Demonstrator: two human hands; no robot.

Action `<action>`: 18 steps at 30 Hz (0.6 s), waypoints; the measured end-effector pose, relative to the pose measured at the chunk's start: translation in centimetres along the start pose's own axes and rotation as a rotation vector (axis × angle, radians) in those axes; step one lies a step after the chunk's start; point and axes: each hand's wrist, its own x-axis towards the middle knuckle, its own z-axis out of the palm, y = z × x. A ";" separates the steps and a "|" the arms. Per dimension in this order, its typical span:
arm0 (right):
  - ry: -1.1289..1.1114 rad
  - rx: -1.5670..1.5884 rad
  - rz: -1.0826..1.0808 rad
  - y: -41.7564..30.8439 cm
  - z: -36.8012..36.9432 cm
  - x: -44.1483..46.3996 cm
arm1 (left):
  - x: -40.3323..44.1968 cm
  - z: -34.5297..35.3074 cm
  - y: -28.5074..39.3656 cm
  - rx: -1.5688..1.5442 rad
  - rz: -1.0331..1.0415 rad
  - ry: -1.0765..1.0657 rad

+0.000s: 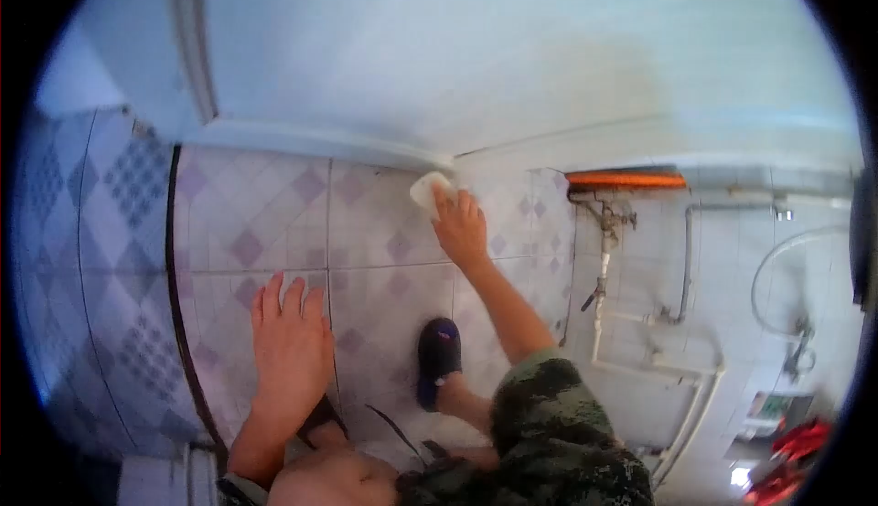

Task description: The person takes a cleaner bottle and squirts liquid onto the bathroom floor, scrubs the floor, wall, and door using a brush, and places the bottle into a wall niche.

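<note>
My right hand is closed on a small white cloth, pressing it down near the corner where the tiled floor meets the pale wall base. It could be folded; its exact texture is blurred. My left hand hovers above my knee and the tiles, fingers stretched out and slightly spread, with nothing in it. Below the right forearm, a dark slipper is on one foot. The other foot is mostly hidden behind the left arm.
A dark threshold strip crosses the floor at left, with patterned tiles beyond it. To the right are an orange-edged bar, a tap, white pipes and a hose. Red items lie at lower right.
</note>
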 end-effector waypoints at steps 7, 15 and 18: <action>-0.397 -0.079 -0.098 11.3 -7.0 -7.0 | 4.6 -0.8 6.2 0.227 0.378 -0.130; -0.507 0.136 -0.115 18.9 -12.6 -13.4 | 15.3 2.4 24.3 0.507 1.054 0.075; -0.463 0.219 -0.085 20.0 -10.5 -14.8 | 18.6 5.0 30.8 0.683 1.084 0.248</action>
